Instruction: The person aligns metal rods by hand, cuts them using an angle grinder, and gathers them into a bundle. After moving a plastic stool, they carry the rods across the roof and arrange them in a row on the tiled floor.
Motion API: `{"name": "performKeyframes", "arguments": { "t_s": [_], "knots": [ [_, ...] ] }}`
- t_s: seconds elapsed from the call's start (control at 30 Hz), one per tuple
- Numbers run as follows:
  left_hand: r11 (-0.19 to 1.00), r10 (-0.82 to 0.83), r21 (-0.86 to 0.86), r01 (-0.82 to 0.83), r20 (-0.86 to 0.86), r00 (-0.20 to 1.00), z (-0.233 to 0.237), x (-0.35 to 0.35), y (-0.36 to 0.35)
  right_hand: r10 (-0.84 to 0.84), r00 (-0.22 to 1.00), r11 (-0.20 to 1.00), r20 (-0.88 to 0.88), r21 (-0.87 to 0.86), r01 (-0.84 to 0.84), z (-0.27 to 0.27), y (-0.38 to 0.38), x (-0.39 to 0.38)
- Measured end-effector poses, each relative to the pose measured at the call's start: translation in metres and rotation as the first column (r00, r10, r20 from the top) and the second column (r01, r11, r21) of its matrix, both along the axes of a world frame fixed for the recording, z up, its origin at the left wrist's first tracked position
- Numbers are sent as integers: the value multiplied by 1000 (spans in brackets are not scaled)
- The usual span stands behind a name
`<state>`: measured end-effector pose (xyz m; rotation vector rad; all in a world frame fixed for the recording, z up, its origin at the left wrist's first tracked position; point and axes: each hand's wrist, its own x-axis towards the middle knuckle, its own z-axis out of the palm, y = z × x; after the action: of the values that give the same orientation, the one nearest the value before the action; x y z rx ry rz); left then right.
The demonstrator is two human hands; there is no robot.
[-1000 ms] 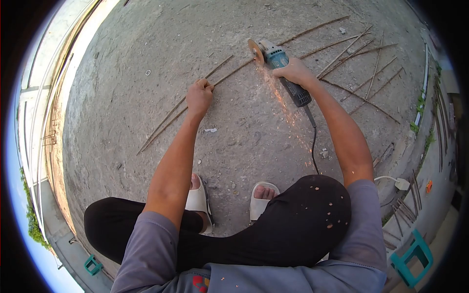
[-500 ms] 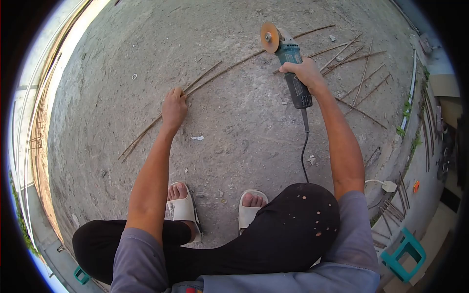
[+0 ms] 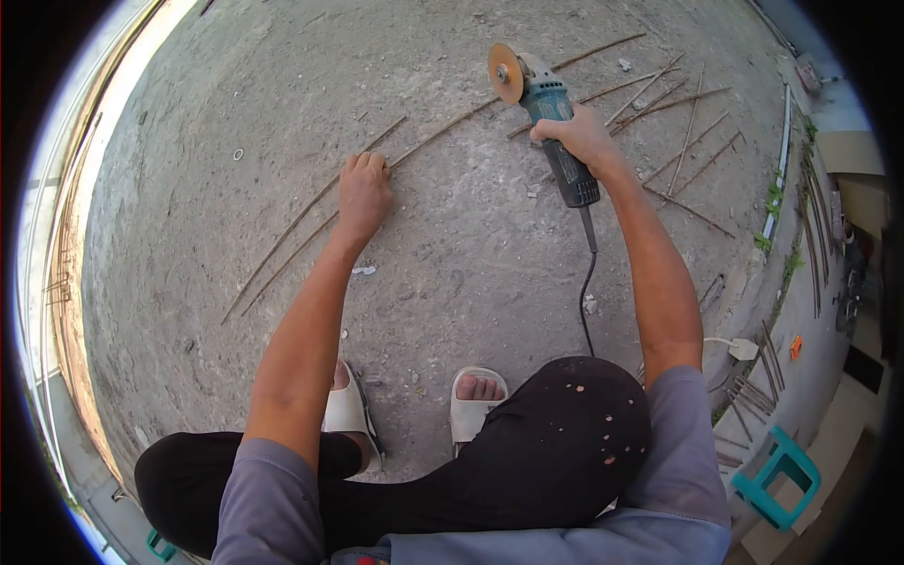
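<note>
My left hand (image 3: 365,196) is closed over a long thin rusty steel rod (image 3: 443,135) on the concrete; its fingers hide that stretch. A shorter rod (image 3: 282,235) lies alongside to the left, just past my knuckles. My right hand (image 3: 586,143) grips a teal and black angle grinder (image 3: 549,102) around its body. The grinder's orange-brown disc (image 3: 506,75) points away from me and overlaps the far part of the long rod in this view. From its lower end a black cord (image 3: 585,282) runs down behind my knee.
Several loose rods (image 3: 692,141) lie crossed on the ground at right. A white plug or socket block (image 3: 743,349), short rod pieces (image 3: 753,395) and a teal stool (image 3: 780,478) stand or lie at lower right. My sandalled feet (image 3: 478,388) are close below the work area.
My left hand has shifted right with the long rod, which now lies apart from the shorter one; before, both ran together under the hand. The grinder stays in my right hand, nearly in place.
</note>
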<state>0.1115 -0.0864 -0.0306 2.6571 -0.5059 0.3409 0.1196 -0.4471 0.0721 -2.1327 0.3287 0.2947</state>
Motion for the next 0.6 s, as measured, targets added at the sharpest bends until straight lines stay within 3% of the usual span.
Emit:
{"name": "performKeyframes", "arguments": {
  "t_s": [0.27,0.6],
  "knots": [
    [990,-72,-119,71,-4,997,-13,8,-22,82,995,989,-60,-118,-88,-13,-2,10],
    [974,-36,-226,28,-30,999,-19,0,-29,128,985,976,-114,-164,-146,-25,-8,23]
  ]
}}
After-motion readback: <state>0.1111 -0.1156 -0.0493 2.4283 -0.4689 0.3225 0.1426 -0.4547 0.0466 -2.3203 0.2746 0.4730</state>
